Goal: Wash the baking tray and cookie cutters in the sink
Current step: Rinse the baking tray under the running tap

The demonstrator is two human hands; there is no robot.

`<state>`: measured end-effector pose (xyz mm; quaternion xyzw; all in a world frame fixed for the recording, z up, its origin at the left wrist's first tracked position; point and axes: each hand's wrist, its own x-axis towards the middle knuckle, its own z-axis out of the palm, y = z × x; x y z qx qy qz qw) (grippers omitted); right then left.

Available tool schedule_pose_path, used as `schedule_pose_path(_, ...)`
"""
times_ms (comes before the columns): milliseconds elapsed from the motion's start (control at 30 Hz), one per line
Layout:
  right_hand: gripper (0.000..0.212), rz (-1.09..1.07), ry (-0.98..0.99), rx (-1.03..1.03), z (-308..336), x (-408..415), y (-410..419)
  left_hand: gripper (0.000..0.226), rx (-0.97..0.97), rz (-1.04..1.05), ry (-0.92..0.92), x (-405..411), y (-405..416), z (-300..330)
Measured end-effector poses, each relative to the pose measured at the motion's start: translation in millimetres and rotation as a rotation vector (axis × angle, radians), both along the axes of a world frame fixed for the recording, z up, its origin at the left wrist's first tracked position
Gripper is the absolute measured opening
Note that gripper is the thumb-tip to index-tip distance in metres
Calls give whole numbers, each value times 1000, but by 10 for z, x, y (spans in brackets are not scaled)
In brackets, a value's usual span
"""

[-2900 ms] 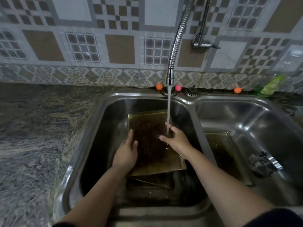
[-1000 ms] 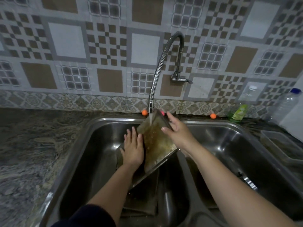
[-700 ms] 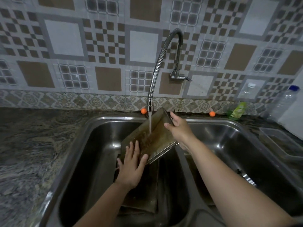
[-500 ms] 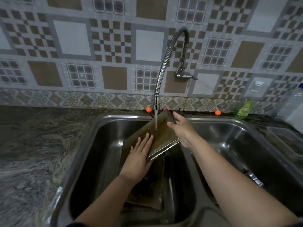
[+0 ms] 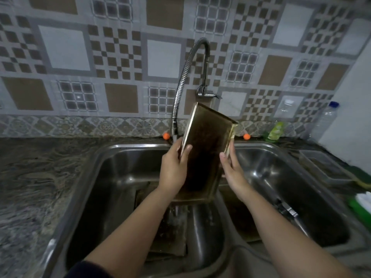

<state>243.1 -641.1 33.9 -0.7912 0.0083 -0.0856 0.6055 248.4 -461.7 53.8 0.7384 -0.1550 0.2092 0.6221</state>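
Both hands grip the baking tray, upright over the divider of the double sink: left hand on its left edge, right hand on its right. The tap runs just left of it; another tray lies below in the left basin. Bottles stand far right on the bench.
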Motion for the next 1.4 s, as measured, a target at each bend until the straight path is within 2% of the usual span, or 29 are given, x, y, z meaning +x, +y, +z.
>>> schedule_pose_path(100,62,-45,-18,-143,57,9,-143,26,7,-41,15,86,-123,145)
schedule_pose_path(200,64,-95,-75,-182,64,56,-319,23,-1,-61,51,171,-337,310)
schedule_pose_path(400,66,-258,-56,-287,-60,104,-921,33,-3,-57,333,235,-927,1)
schedule_pose_path(533,69,-249,81,-339,-366,116,-1530,50,221,-85,425,144,-1241,-400)
schedule_pose_path(600,70,-231,156,-377,-537,131,-1776,59,474,-24,424,136,-1305,-639)
schedule_pose_path(667,71,-210,245,-399,-712,142,-1970,64,794,20,517,92,-1318,-848)
schedule_pose_path(733,72,-174,322,-433,-894,145,-2112,68,996,29,595,22,-1322,-1023)
schedule_pose_path(933,76,-96,488,-598,-1365,153,-2232,73,1245,181,518,-73,-1401,-1141)
schedule_pose_path(1233,86,27,565,-884,-1658,217,-2048,74,1301,223,489,-34,-1418,-1141)
schedule_pose_path(1400,81,75,607,-1032,-1644,207,-1975,73,1274,205,508,-30,-1416,-1126)
